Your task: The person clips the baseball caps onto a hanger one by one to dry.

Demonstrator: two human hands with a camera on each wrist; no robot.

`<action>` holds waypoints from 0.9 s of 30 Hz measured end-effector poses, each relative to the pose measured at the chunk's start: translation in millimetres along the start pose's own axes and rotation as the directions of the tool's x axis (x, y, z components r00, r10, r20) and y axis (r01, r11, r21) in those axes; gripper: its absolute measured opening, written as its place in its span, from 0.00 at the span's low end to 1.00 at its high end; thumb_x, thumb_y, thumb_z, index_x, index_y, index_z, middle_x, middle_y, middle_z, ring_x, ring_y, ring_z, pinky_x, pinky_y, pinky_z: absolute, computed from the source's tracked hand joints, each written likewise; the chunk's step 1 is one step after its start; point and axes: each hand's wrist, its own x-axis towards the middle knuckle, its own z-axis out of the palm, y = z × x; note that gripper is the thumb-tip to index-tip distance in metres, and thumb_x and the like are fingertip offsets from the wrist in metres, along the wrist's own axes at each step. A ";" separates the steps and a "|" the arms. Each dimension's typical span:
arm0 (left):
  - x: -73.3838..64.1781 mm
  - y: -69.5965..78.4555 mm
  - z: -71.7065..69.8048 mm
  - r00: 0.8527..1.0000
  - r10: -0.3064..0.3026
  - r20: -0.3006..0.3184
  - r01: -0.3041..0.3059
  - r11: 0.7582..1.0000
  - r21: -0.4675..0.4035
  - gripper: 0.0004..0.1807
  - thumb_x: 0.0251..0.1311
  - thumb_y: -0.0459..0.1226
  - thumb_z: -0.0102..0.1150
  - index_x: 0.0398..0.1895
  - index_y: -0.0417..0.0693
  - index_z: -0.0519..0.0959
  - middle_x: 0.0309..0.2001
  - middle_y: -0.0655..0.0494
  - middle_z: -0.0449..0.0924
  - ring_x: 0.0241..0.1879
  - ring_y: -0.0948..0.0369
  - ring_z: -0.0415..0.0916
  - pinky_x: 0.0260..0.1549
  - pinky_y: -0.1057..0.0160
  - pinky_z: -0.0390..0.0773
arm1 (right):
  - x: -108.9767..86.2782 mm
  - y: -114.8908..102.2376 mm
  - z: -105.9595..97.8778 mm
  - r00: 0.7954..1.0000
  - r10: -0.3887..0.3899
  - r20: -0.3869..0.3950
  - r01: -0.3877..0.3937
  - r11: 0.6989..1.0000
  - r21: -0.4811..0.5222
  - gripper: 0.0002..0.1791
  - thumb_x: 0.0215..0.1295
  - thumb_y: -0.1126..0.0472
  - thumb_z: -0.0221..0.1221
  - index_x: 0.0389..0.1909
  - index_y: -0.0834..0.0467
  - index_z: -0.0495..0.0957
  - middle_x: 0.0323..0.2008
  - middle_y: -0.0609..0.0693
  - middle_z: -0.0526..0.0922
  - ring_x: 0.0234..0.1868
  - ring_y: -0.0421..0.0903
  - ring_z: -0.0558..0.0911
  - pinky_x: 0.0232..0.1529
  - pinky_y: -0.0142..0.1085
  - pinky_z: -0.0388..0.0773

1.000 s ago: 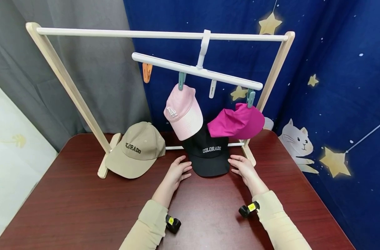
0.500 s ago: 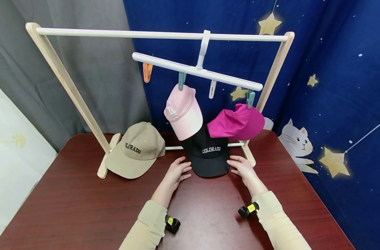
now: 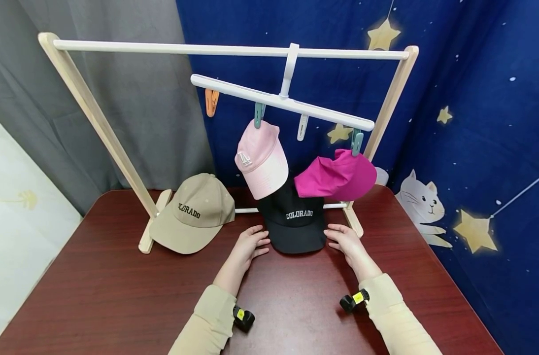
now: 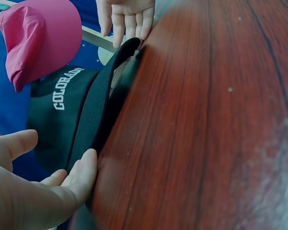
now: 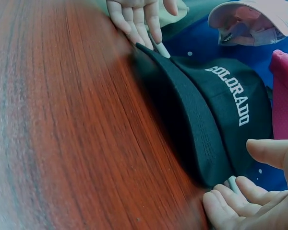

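A black baseball cap (image 3: 296,235) lettered COLORADO stands on the table between my two hands, its brim toward me. My left hand (image 3: 249,246) is at the left edge of the brim, fingers extended and thumb apart. On the other side my right hand (image 3: 346,242) has its fingertips right at the brim's edge, the fingers loosely bent. Above the black cap hang a light pink cap (image 3: 260,160) and a magenta cap (image 3: 338,175), each from a green clip on a tilted white hanger (image 3: 243,92). These two overlap the top of the black cap in the head view.
A beige cap (image 3: 194,212) lies on the table's left, against the foot of the wooden rack (image 3: 101,118). An orange clip (image 3: 211,102) and a white clip (image 3: 302,127) hang with nothing in them. Behind are grey and blue curtains (image 3: 482,123).
The black cap has shifted very slightly toward me, with both hands staying beside its brim. The hanger and its two caps sway a little.
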 end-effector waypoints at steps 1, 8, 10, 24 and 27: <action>-0.2 0.3 -0.3 1.000 -0.001 -0.001 0.001 1.000 0.003 0.29 0.65 0.32 0.53 0.67 0.30 0.60 0.59 0.34 0.70 0.47 0.49 0.77 0.42 0.52 0.79 | -0.1 0.1 -0.1 1.000 -0.001 0.000 0.001 1.000 -0.004 0.28 0.68 0.65 0.55 0.65 0.73 0.61 0.61 0.67 0.67 0.48 0.42 0.76 0.51 0.41 0.76; -2.4 1.9 -1.4 1.000 -0.001 -0.006 0.002 1.000 0.022 0.28 0.65 0.32 0.53 0.66 0.29 0.60 0.57 0.35 0.71 0.42 0.53 0.77 0.38 0.56 0.80 | 1.4 2.7 -2.5 1.000 -0.010 -0.012 0.009 0.999 -0.035 0.26 0.66 0.66 0.57 0.61 0.74 0.65 0.54 0.64 0.75 0.43 0.42 0.79 0.44 0.37 0.78; -2.7 1.8 -1.6 1.000 0.001 -0.012 0.000 0.999 0.039 0.28 0.65 0.32 0.53 0.65 0.29 0.62 0.56 0.35 0.72 0.40 0.54 0.78 0.36 0.58 0.81 | 1.8 3.4 -2.9 1.000 -0.008 -0.014 0.008 0.999 -0.043 0.25 0.65 0.66 0.57 0.60 0.74 0.66 0.49 0.60 0.78 0.40 0.42 0.80 0.42 0.36 0.79; 0.0 3.4 -1.9 0.997 0.034 -0.071 -0.025 0.992 0.125 0.19 0.64 0.30 0.54 0.57 0.27 0.72 0.45 0.42 0.78 0.32 0.58 0.78 0.30 0.62 0.81 | -0.1 2.6 0.2 0.999 -0.032 0.004 0.033 0.986 -0.162 0.26 0.62 0.65 0.61 0.57 0.75 0.70 0.43 0.58 0.82 0.36 0.44 0.79 0.39 0.35 0.78; 1.6 3.8 -0.9 0.995 0.055 -0.079 -0.042 0.987 0.156 0.19 0.64 0.29 0.55 0.56 0.26 0.72 0.44 0.41 0.79 0.31 0.58 0.78 0.30 0.62 0.81 | 0.1 3.2 2.1 0.999 -0.039 -0.003 0.038 0.983 -0.178 0.25 0.62 0.66 0.61 0.57 0.75 0.70 0.44 0.59 0.82 0.34 0.43 0.78 0.37 0.34 0.77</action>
